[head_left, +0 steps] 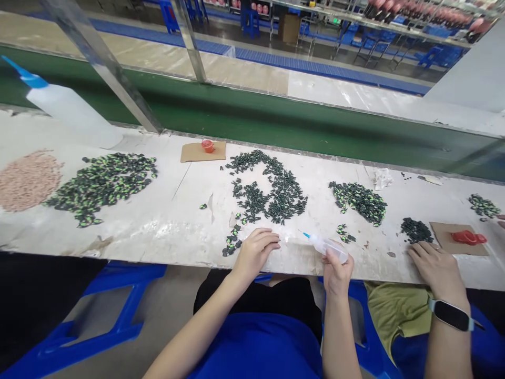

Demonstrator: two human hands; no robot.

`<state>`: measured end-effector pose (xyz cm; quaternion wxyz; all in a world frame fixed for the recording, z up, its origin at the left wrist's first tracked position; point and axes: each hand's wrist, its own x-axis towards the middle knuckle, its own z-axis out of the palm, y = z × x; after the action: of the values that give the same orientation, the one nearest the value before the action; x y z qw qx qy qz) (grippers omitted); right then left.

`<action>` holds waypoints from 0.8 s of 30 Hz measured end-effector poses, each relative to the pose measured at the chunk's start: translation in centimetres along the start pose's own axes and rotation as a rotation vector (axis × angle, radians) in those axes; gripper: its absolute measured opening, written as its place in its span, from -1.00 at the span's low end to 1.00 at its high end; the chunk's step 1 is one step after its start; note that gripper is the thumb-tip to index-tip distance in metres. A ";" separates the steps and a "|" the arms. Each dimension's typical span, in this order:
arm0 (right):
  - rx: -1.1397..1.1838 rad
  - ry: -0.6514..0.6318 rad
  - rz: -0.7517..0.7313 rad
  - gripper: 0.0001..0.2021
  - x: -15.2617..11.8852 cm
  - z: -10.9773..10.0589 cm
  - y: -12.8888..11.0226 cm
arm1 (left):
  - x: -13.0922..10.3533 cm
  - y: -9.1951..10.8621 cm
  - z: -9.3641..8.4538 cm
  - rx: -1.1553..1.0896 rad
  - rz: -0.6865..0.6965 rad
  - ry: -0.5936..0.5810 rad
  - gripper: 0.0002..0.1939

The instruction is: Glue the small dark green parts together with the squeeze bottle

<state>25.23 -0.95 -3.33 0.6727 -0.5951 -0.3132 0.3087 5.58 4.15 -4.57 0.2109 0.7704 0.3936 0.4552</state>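
In my right hand (pixel 338 271) is a small translucent squeeze bottle (pixel 325 246) with a blue needle tip, which points left over the table. My left hand (pixel 258 250) rests at the table's front edge, its fingers bent and pressed together. Whatever is between those fingertips is hidden. Just beyond it spreads a pile of small dark green, elongated pieces (pixel 286 197). Close to its left side lie several black pieces with bright green marks (pixel 232 242). A similar small cluster (pixel 345 233) sits beyond the bottle, with a bigger heap (pixel 359 202) behind it.
At left stand a large white bottle (pixel 74 113), a pale pink pile (pixel 29 179) and a green-marked heap (pixel 106 181). A red cup (pixel 207 146) sits on cardboard (pixel 189 152). To the right, a co-worker's hand (pixel 436 266) touches a dark pile (pixel 416 230) near red containers (pixel 467 237).
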 end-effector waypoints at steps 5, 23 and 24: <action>-0.024 -0.130 0.050 -0.74 -0.2 1.3 -0.4 | -0.8 0.2 -0.2 -0.008 -0.109 0.012 -0.89; -0.419 -0.222 0.012 -0.66 -0.7 2.7 -1.6 | -1.1 0.3 -0.1 -0.126 -0.274 0.029 -0.82; -0.421 -0.224 0.016 -0.67 -0.7 2.7 -1.6 | -1.0 0.3 -0.1 -0.126 -0.275 0.029 -0.83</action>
<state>22.67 -0.03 -1.54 0.4924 -0.6865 -0.4387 0.3061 5.36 3.12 -4.84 0.3133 0.6879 0.4690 0.4568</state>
